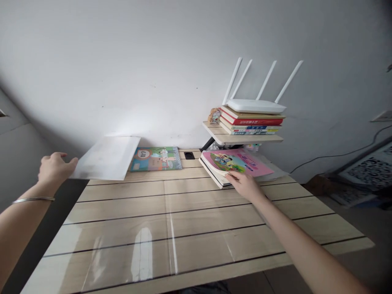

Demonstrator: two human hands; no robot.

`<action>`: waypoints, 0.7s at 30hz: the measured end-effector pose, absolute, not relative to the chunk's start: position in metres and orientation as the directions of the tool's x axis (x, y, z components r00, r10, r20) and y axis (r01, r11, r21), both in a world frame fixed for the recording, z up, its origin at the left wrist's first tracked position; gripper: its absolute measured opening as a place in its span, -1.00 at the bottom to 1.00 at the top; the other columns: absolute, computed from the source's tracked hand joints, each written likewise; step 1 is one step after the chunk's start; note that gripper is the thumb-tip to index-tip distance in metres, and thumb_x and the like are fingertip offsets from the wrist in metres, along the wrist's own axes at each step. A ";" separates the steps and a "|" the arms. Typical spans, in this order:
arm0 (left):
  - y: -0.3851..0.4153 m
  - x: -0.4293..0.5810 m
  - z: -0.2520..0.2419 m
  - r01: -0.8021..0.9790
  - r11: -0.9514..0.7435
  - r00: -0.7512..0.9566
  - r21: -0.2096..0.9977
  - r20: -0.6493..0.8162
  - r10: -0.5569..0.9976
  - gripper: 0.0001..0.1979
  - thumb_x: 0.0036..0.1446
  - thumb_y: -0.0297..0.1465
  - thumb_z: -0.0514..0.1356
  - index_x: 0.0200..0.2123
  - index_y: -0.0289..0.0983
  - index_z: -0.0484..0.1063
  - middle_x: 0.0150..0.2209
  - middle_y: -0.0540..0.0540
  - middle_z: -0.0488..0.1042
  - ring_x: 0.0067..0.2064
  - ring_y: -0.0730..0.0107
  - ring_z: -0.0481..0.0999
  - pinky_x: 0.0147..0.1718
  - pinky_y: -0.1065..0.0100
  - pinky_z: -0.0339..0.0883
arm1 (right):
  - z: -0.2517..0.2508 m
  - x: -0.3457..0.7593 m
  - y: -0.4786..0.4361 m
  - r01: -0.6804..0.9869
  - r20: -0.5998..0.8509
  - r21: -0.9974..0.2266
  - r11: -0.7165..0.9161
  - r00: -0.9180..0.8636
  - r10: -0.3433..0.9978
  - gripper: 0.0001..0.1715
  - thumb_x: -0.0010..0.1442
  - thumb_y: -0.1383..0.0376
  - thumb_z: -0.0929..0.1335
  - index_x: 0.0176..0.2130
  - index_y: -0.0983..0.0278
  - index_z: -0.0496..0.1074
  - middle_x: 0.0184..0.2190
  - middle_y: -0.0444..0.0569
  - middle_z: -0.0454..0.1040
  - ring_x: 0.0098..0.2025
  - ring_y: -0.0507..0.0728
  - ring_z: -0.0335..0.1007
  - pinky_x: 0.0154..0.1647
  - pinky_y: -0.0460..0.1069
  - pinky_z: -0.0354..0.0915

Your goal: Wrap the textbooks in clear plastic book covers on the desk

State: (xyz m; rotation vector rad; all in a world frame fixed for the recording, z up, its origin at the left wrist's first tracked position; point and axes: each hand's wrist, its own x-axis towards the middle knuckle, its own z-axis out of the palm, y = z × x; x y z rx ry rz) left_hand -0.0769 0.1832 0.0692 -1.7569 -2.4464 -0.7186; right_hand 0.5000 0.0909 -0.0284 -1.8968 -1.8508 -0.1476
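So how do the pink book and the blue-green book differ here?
The pink book tops a small stack; the blue-green book lies on the table, to its left. The right hand touches the pink book's near edge; no hand touches the blue-green book. Both have illustrated covers.

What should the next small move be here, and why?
Probably the bare right hand should raise the near edge of the pink, cartoon-covered paperback book slightly: its fingers are already at that edge, and the book lies on top of a low pile of pale-edged books. The bare left hand is away from the pile.
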 end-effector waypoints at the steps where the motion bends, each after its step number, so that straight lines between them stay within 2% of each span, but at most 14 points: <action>1: 0.177 -0.071 0.072 0.897 0.284 -0.386 0.339 0.286 0.877 -0.41 0.14 -0.09 0.02 0.07 -0.42 0.24 0.06 -0.33 0.23 0.04 -0.07 0.33 -0.03 -0.15 0.23 | -0.028 0.503 0.092 0.950 0.400 -0.311 0.024 0.108 0.910 -0.60 0.19 0.10 0.20 -0.28 0.19 0.55 -0.33 0.03 0.59 -0.33 0.21 0.49 -0.34 0.00 0.30; 2: 0.171 -0.064 0.075 0.886 0.314 -0.416 0.340 0.285 0.864 -0.43 0.16 -0.10 0.00 0.10 -0.40 0.21 0.14 -0.34 0.14 0.08 -0.06 0.30 0.02 -0.15 0.17 | -0.028 0.505 0.092 0.935 0.404 -0.354 0.014 0.139 0.904 -0.60 0.17 0.09 0.21 -0.30 0.20 0.55 -0.36 0.02 0.59 -0.35 0.21 0.48 -0.35 0.00 0.30; 4: 0.159 -0.047 0.080 0.893 0.296 -0.414 0.338 0.366 0.833 -0.50 0.19 -0.18 0.00 0.08 -0.40 0.23 0.16 -0.36 0.10 0.14 -0.06 0.24 0.08 -0.17 0.07 | -0.029 0.508 0.094 0.904 0.421 -0.428 0.002 0.197 0.885 -0.61 0.12 0.06 0.24 -0.31 0.21 0.55 -0.41 0.01 0.58 -0.38 0.19 0.46 -0.37 0.00 0.29; 8: 0.137 -0.005 0.077 0.975 0.044 -0.178 0.219 0.644 0.744 -0.64 0.21 -0.27 0.01 -0.05 -0.39 0.33 0.06 -0.35 0.23 0.17 -0.05 0.19 0.06 -0.19 0.06 | -0.033 0.514 0.095 0.792 0.413 -0.610 0.036 0.279 0.867 -0.59 0.06 0.02 0.27 -0.33 0.23 0.54 -0.44 -0.03 0.57 -0.38 0.17 0.44 -0.35 0.00 0.31; 10: 0.127 0.021 0.070 0.972 -0.174 0.016 0.157 0.695 0.719 -0.72 0.20 -0.30 0.03 -0.15 -0.34 0.38 -0.03 -0.26 0.32 0.12 0.00 0.24 0.04 -0.11 0.14 | -0.035 0.518 0.093 0.722 0.405 -0.688 0.067 0.306 0.862 -0.57 0.05 -0.01 0.28 -0.36 0.24 0.53 -0.42 -0.03 0.56 -0.34 0.17 0.45 -0.28 0.01 0.33; 11: 0.122 0.036 0.066 0.936 -0.311 0.118 0.164 0.688 0.716 -0.77 0.20 -0.32 0.02 -0.20 -0.32 0.39 -0.09 -0.22 0.34 0.05 0.09 0.31 0.02 -0.01 0.19 | -0.035 0.519 0.091 0.695 0.403 -0.714 0.079 0.316 0.859 -0.56 0.05 -0.04 0.28 -0.38 0.24 0.52 -0.41 -0.03 0.56 -0.32 0.18 0.45 -0.25 0.02 0.33; 13: 0.112 0.068 0.057 0.776 -0.571 0.324 0.267 0.608 0.725 -0.82 0.19 -0.36 0.02 -0.27 -0.30 0.38 -0.17 -0.18 0.34 -0.11 0.25 0.41 -0.07 0.17 0.30 | -0.033 0.521 0.086 0.661 0.389 -0.742 0.111 0.290 0.874 -0.54 0.03 -0.08 0.29 -0.41 0.23 0.51 -0.39 -0.01 0.56 -0.27 0.20 0.46 -0.18 0.05 0.34; 17: 0.097 0.126 0.037 0.552 -0.736 0.566 0.392 0.472 0.676 -0.83 0.18 -0.45 0.01 -0.25 -0.26 0.39 -0.21 -0.14 0.38 -0.18 0.32 0.43 -0.15 0.24 0.35 | -0.030 0.514 0.069 0.692 0.341 -0.703 0.164 0.125 0.932 -0.56 0.03 -0.09 0.31 -0.41 0.20 0.49 -0.30 0.02 0.56 -0.16 0.22 0.44 -0.08 0.08 0.31; 19: 0.096 0.147 0.025 0.506 -0.735 0.619 0.451 0.403 0.674 -0.83 0.16 -0.47 0.03 -0.24 -0.25 0.40 -0.21 -0.13 0.39 -0.26 0.36 0.45 -0.21 0.28 0.37 | -0.032 0.511 0.063 0.733 0.406 -0.673 0.096 0.258 0.877 -0.55 0.00 -0.11 0.32 -0.44 0.21 0.43 -0.33 0.05 0.54 -0.20 0.22 0.42 -0.12 0.09 0.32; 21: 0.099 0.161 0.011 0.503 -0.697 0.627 0.512 0.339 0.701 -0.83 0.13 -0.49 0.05 -0.27 -0.25 0.42 -0.21 -0.12 0.40 -0.32 0.41 0.46 -0.27 0.31 0.39 | -0.037 0.508 0.061 0.664 0.389 -0.744 -0.068 0.515 0.764 -0.53 -0.06 -0.13 0.36 -0.49 0.22 0.34 -0.45 0.04 0.49 -0.33 0.19 0.41 -0.25 0.07 0.34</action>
